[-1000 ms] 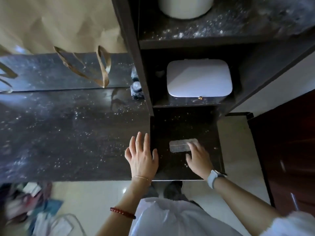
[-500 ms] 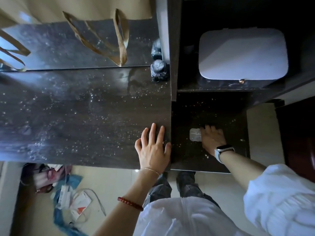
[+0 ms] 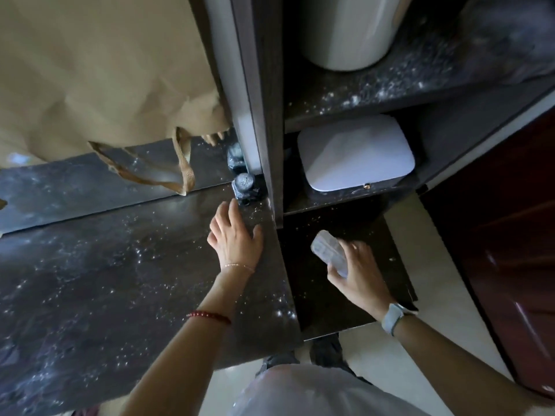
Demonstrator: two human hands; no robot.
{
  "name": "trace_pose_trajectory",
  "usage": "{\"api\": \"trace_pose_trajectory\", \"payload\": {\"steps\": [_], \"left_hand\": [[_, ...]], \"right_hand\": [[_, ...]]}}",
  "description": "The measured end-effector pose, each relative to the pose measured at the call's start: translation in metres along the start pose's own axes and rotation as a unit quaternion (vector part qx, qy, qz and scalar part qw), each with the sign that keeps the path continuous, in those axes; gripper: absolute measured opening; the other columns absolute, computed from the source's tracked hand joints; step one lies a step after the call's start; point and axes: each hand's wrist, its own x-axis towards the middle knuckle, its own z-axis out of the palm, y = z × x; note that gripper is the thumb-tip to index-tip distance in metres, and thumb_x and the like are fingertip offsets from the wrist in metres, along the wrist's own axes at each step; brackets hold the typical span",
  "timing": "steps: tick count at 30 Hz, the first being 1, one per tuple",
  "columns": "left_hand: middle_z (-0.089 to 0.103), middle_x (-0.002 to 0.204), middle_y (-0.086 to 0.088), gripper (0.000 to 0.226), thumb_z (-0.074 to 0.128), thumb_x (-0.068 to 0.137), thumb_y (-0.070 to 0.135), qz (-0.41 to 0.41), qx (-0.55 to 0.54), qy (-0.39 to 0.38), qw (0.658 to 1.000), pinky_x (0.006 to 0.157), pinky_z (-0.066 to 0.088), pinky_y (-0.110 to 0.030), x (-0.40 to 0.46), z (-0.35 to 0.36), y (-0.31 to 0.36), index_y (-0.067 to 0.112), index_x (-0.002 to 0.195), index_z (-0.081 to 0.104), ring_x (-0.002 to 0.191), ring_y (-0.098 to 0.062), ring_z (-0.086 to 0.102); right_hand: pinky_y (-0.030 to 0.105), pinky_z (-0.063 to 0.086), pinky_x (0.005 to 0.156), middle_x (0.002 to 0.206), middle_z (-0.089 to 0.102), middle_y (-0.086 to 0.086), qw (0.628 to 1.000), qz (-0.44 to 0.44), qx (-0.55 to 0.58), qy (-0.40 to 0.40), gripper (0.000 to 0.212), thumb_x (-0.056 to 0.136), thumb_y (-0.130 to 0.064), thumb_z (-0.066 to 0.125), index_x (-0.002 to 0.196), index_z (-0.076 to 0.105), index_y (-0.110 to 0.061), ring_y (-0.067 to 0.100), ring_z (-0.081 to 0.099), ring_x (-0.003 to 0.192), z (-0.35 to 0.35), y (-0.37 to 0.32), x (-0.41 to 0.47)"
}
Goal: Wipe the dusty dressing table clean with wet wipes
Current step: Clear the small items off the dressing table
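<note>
The white container (image 3: 348, 31) runs off the top edge; the right hand (image 3: 359, 274) covers part of the wipe (image 3: 327, 253).

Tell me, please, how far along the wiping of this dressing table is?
Early. The lower side surface looks darker and mostly free of dust, with a few specks left. In hand: the right hand grips the folded wet wipe on it, while the left hand rests flat on the main tabletop. Left: that tabletop and the upper shelf are both dusty.

No text, label, brand, number or sign can be read on anything here
</note>
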Motion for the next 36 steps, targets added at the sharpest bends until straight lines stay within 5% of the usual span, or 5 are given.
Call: {"api": "trace_pose_trajectory", "payload": {"steps": [13,18,22,31,36], "left_hand": [[0.044,0.129,-0.011,0.07,0.073,0.069,0.031,0.056,0.037,-0.051,0.996,0.099,0.025,-0.046,0.075,-0.011,-0.001,0.015,0.128,0.04,0.122,-0.031,0.036],[0.053,0.119,-0.012,0.059,0.077,0.066,0.022,0.042,-0.066,-0.015,0.997,0.094,0.031,-0.042,0.033,-0.012,-0.01,0.008,0.114,0.047,0.116,-0.03,0.043],[0.056,0.114,-0.017,0.062,0.08,0.062,0.014,0.038,-0.118,0.024,0.992,0.093,0.036,-0.038,-0.022,-0.02,-0.016,0.001,0.114,0.049,0.109,-0.034,0.047],[0.06,0.104,-0.007,0.06,0.082,0.058,0.015,0.167,-0.147,0.021,0.975,0.085,0.031,-0.011,-0.086,-0.036,0.049,0.005,0.111,0.055,0.098,-0.018,0.053],[0.057,0.111,-0.008,0.061,0.079,0.065,0.019,0.166,-0.194,0.043,0.966,0.095,0.041,-0.025,-0.073,-0.026,0.124,0.006,0.118,0.051,0.107,-0.022,0.052]], "right_hand": [[0.03,0.05,0.08,0.115,0.05,0.009,0.996,0.043,0.035,0.067,0.057,0.078,-0.029,0.066,0.127,0.046,-0.009,0.015,0.046,0.1,-0.033,-0.017,-0.035],[0.036,0.051,0.083,0.117,0.048,0.009,0.996,0.025,0.043,0.071,0.058,0.078,-0.025,0.068,0.129,0.045,-0.01,0.018,0.046,0.103,-0.045,-0.022,-0.027],[0.025,0.043,0.075,0.114,0.048,0.013,0.994,-0.021,0.04,0.097,0.059,0.08,-0.034,0.061,0.13,0.045,-0.007,0.02,0.049,0.1,-0.057,-0.021,-0.02],[0.016,0.042,0.078,0.103,0.059,0.014,0.97,-0.084,0.082,0.212,0.047,0.079,-0.031,0.066,0.115,0.056,-0.002,0.018,0.055,0.092,-0.098,-0.011,0.007],[0.035,0.047,0.081,0.101,0.063,0.019,0.964,-0.068,0.05,0.252,0.032,0.078,-0.014,0.071,0.105,0.061,0.002,0.034,0.057,0.094,-0.133,-0.006,0.053]]}}
